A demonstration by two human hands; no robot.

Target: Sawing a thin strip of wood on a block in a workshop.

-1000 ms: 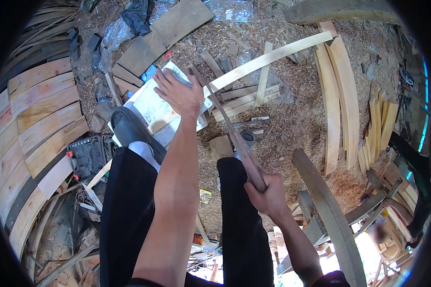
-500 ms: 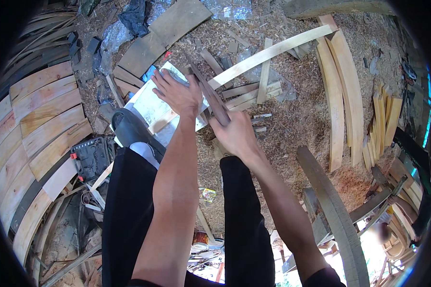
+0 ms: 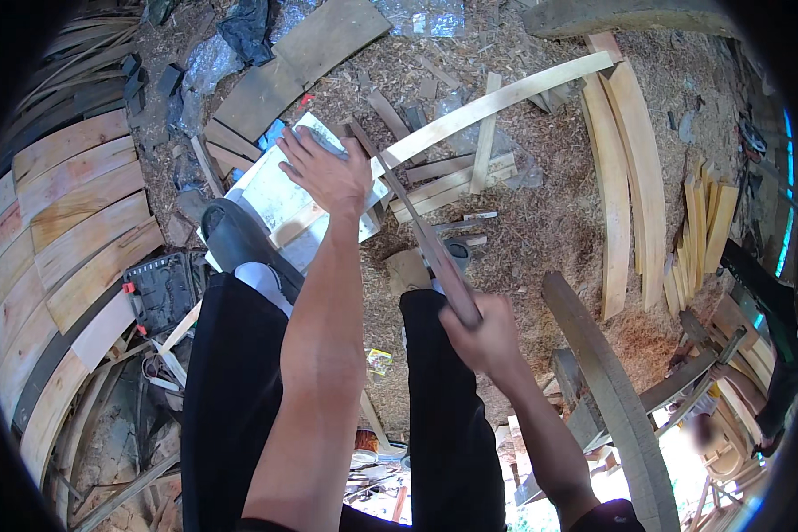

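Observation:
My left hand lies flat with its fingers spread, pressing on a long pale wooden strip. That strip runs from the white board under my palm to the planks at the upper right. In my right hand is a long brown tapering tool that looks like a handsaw, seen almost edge-on. Its narrow far end crosses the strip just right of my left hand. My fingers wrap round its near end and hide the grip. My left foot, in a dark shoe, rests on the white board.
Curved planks lie at the right, with a bundle of short slats beyond. A thick curved beam stands near my right forearm. Stacked boards and an open black tool case are at the left. Another person works at the far right.
My right hand has drawn the handsaw back toward me and slightly to the right. My left hand stays in place on the strip.

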